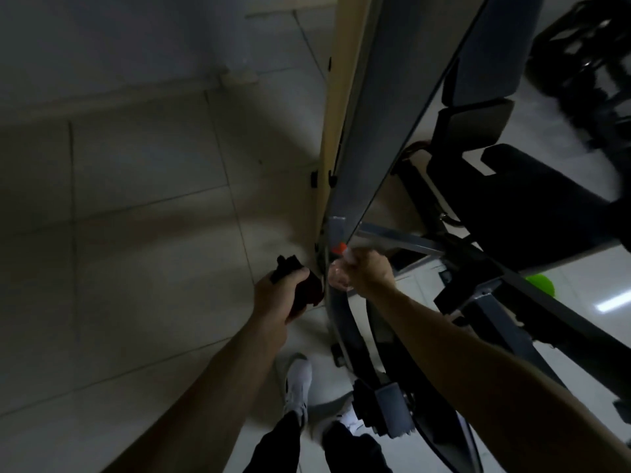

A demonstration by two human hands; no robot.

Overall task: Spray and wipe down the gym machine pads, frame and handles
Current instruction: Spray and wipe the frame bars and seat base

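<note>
Pale tile floor [136, 186]: spreads out left of the grey frame post [392, 131]; nothing of the task lies on it.
Left hand [276, 295]: just left of the post's foot. I have its fingers curled tight round a bunched cloth, so it is full and holds nothing else.
Cloth [309, 288]: dark and wadded in that fist, close beside the post's lower end but apart from the metal. I judge I hold it there so the wipe can follow as soon as the spray lands.
Spray bottle [338, 276]: clear body with an orange nozzle, right at the foot of the post. The nozzle points up at the joint, which I read as aiming at that patch of frame.
Right hand [370, 271]: at the post's foot, on its right side, fingers wrapped round the bottle neck. I cannot tell whether a finger is pressing the trigger.
Frame post: slants up from the hands to the top edge, with a cross bar leaving its foot to the right.
Pads [474, 121]: black, stacked right of the post and well apart from both hands. Whether they have been wiped I cannot tell.
Green thing [541, 285]: low on the floor, far right of the post; too blurred to name.
</note>
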